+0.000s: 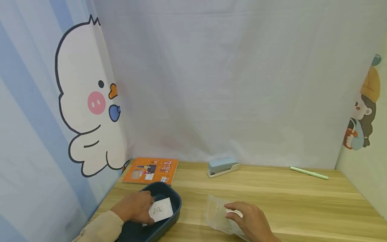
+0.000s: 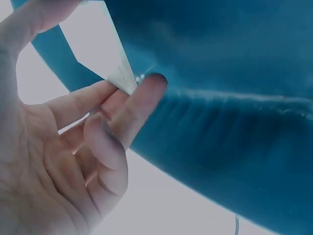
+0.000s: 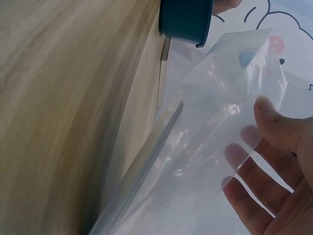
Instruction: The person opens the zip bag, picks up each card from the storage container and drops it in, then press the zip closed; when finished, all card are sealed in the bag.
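My left hand [image 1: 136, 205] reaches into a dark teal bin [image 1: 173, 220] and pinches a flat white square card [image 1: 162, 209] with a small faint print on it. In the left wrist view, the card [image 2: 93, 39] sits between thumb and fingers close to the bin wall [image 2: 220, 132]. Over the table to the right, my right hand [image 1: 253, 220] holds a clear plastic bag [image 1: 215, 211] near its edge. The right wrist view has the thumb on one side of the bag [image 3: 205, 122] and the fingertips showing through it.
An orange book [image 1: 151, 169] lies behind the bin at the table's back left. A blue-grey stapler [image 1: 223, 166] stands near the back curtain, and a pale green pen [image 1: 309, 172] lies at the back right. Printed curtains [image 1: 87, 101] border the wooden table [image 1: 272, 188].
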Tool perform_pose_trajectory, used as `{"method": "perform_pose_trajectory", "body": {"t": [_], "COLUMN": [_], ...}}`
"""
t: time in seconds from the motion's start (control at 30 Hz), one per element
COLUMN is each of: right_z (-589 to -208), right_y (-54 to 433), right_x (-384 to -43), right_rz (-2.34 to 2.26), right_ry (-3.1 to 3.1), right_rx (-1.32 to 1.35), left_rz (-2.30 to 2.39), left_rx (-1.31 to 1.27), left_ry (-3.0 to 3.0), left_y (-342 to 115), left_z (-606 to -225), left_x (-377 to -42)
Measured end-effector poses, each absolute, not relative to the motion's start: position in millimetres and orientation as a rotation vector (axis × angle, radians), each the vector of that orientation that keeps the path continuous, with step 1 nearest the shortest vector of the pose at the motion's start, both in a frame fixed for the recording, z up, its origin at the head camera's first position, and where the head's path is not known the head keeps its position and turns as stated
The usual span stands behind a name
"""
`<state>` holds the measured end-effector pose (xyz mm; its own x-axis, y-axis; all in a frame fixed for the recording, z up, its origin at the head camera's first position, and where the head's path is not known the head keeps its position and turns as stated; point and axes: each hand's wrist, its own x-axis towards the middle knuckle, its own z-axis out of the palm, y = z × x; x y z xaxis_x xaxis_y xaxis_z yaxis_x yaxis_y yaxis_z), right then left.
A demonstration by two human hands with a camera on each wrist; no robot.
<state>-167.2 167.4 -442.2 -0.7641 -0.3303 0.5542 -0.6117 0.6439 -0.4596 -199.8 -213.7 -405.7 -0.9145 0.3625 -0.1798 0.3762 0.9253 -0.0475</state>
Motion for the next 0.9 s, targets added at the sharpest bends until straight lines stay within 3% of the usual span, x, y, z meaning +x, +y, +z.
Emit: {"method": "perform_pose_trajectory", "body": {"t": [0.53, 0.9], "right_z": [-439.9, -439.9], "right_y": [163.7, 163.9], "right_x": [-168.5, -169.2], "right_rz": [0.899, 0.900], "right_ry": [-2.475, -2.473], "right_rx": [0.719, 0.741], "left_rz": [0.170, 0.263], "left_rx": [0.726, 0.873], "left_ry": [2.949, 2.963], "left_y": [-197.3, -172.1], "left_z": [-369.0, -369.0], "left_x": [-198.6, -189.6]}}
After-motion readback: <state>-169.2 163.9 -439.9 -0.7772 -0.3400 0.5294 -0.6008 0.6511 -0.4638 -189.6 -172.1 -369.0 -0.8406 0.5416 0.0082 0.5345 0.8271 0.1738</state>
